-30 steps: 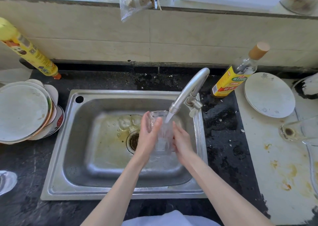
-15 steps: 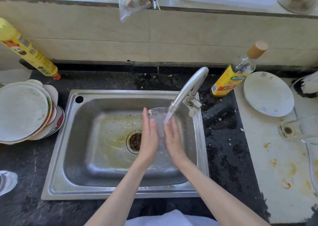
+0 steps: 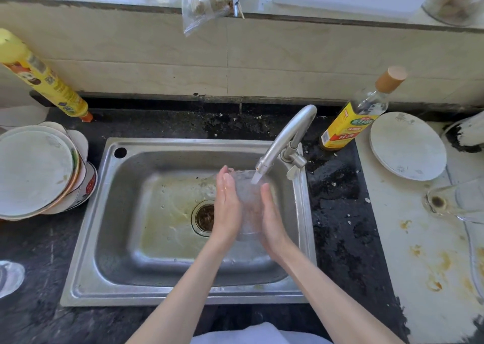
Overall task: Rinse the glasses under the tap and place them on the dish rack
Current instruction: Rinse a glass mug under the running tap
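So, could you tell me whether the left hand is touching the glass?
Touching: the head view shows the left hand pressed flat against the glass.

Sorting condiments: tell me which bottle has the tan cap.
The clear bottle right of the tap; the one at far left is all yellow.

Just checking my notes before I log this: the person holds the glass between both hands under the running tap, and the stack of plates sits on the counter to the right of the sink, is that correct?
Not quite. The head view shows the stack of plates on the counter to the left of the sink, not the right. The rest holds: the left hand and right hand hold the glass between them under the running tap.
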`<move>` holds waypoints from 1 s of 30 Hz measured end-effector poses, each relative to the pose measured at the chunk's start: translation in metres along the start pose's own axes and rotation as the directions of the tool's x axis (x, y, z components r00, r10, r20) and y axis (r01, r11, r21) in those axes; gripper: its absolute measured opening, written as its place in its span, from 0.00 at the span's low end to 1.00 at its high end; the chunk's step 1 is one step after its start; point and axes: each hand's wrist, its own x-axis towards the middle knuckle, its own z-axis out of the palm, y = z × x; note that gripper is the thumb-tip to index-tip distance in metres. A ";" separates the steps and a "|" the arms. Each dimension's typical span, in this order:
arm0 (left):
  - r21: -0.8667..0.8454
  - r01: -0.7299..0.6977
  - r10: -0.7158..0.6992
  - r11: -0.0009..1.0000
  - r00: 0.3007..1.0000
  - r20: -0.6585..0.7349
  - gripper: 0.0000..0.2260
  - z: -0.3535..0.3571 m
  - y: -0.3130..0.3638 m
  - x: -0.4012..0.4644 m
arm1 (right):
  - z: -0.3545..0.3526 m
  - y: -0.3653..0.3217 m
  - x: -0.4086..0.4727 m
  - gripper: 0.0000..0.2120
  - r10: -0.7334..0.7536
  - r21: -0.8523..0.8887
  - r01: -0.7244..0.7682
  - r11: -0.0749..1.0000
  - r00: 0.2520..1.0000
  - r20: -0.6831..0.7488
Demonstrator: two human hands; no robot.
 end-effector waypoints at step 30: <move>-0.250 0.207 -0.192 0.946 0.978 0.084 0.16 -0.038 -0.026 0.017 | -0.032 -0.019 -0.003 0.17 -0.117 -0.001 0.117 0.993 0.993 0.026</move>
